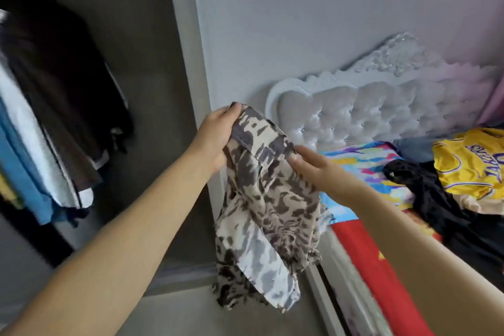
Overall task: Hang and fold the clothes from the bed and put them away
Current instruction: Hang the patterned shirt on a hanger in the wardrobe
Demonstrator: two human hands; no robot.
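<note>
Gripping camouflage trousers (268, 199), both hands apparently hold the waistband.

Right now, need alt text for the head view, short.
A person holds up patterned trousers by the waistband, the left hand gripping one end and the right hand touching the other. An open wardrobe with hanging clothes is on the left; a bed with a yellow jersey and black garment is on the right.

Place: I am standing in a bedroom | Signs: a bed (381, 267) with a puffy headboard (368, 114) | closet (81, 90) holding hanging clothes (41, 131)
</note>
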